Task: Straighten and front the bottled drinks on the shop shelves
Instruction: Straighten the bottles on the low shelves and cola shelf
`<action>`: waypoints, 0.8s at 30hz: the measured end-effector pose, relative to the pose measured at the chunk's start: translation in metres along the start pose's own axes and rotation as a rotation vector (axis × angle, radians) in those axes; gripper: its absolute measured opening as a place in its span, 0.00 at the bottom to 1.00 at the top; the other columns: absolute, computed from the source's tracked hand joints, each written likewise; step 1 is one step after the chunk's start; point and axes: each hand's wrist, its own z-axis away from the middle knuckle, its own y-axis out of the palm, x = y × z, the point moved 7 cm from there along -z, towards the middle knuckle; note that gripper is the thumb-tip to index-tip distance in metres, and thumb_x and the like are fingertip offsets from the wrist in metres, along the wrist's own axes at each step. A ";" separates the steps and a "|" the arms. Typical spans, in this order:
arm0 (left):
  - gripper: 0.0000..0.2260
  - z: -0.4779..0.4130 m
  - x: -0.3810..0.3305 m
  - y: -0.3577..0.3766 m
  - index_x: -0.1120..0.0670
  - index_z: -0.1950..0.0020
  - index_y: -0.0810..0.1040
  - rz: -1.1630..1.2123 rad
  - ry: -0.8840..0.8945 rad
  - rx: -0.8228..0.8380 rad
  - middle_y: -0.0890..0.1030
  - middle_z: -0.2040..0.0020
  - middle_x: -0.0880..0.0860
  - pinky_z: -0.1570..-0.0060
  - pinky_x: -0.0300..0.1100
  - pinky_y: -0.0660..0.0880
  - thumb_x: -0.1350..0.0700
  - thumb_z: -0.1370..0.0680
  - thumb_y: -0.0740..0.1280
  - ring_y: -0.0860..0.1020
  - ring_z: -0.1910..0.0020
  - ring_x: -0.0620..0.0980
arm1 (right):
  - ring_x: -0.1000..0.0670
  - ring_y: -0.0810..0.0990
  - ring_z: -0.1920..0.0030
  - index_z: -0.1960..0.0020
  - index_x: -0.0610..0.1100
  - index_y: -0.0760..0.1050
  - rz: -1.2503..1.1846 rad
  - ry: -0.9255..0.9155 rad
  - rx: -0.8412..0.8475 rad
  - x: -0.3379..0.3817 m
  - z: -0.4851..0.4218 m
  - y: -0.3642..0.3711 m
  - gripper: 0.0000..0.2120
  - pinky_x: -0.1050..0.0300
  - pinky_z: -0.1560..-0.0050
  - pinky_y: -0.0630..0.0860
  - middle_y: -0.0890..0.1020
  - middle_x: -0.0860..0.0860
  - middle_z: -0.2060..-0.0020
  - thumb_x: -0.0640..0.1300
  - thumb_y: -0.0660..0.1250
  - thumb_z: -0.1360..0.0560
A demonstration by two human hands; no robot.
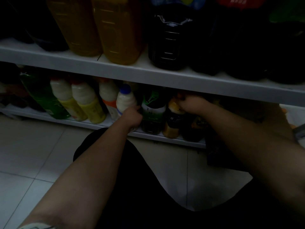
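Observation:
Both my hands reach into the dim bottom shelf (115, 125). My left hand (132, 116) is curled around the left side of a dark bottle with a green-and-white label (153, 111). My right hand (191, 103) grips the top of a dark bottle with an orange neck and label (173, 119). Just left of my left hand stands a white bottle with a blue cap (125, 98). Further left stand several milky bottles with yellow labels (85, 100) and a tilted green bottle (39, 93).
The upper shelf (148, 75) carries two large orange-yellow bottles (99, 27) and big dark bottles (170, 38), and its front edge hangs over my hands. Pale floor tiles (33, 154) lie below. My dark-clothed knee (132, 179) is in front of the shelf.

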 end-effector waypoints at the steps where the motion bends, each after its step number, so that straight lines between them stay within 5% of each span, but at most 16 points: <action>1: 0.14 0.001 0.001 -0.001 0.65 0.42 0.77 0.020 -0.006 0.009 0.80 0.45 0.64 0.49 0.45 0.74 0.68 0.27 0.63 0.77 0.45 0.60 | 0.41 0.71 0.37 0.32 0.43 0.68 0.003 0.002 -0.018 0.001 0.001 0.000 0.20 0.56 0.39 0.65 0.72 0.41 0.35 0.51 0.58 0.20; 6: 0.17 0.007 0.008 -0.004 0.63 0.39 0.77 0.198 -0.082 0.057 0.81 0.47 0.61 0.51 0.47 0.75 0.70 0.28 0.66 0.78 0.50 0.54 | 0.42 0.74 0.43 0.37 0.41 0.71 -0.061 0.028 -0.081 0.003 0.005 -0.001 0.17 0.59 0.49 0.65 0.76 0.41 0.42 0.50 0.61 0.21; 11: 0.19 0.008 0.017 -0.003 0.61 0.37 0.76 0.243 -0.150 0.097 0.81 0.46 0.59 0.53 0.46 0.76 0.67 0.28 0.68 0.79 0.51 0.55 | 0.40 0.72 0.38 0.36 0.40 0.72 0.010 0.105 -0.128 -0.001 0.006 -0.004 0.20 0.54 0.40 0.66 0.75 0.40 0.38 0.52 0.62 0.22; 16: 0.15 0.007 0.012 -0.003 0.60 0.40 0.77 0.174 -0.112 0.109 0.81 0.46 0.58 0.60 0.37 0.71 0.64 0.26 0.68 0.78 0.53 0.51 | 0.39 0.73 0.40 0.38 0.40 0.74 0.017 0.117 -0.174 0.005 0.008 -0.004 0.19 0.53 0.43 0.68 0.77 0.39 0.40 0.51 0.62 0.22; 24: 0.14 0.000 -0.006 -0.001 0.65 0.38 0.75 0.223 -0.267 0.025 0.78 0.40 0.63 0.53 0.44 0.72 0.60 0.22 0.63 0.77 0.42 0.60 | 0.39 0.75 0.43 0.37 0.39 0.72 0.080 0.089 -0.119 0.009 0.014 -0.004 0.18 0.54 0.47 0.70 0.77 0.39 0.42 0.48 0.63 0.22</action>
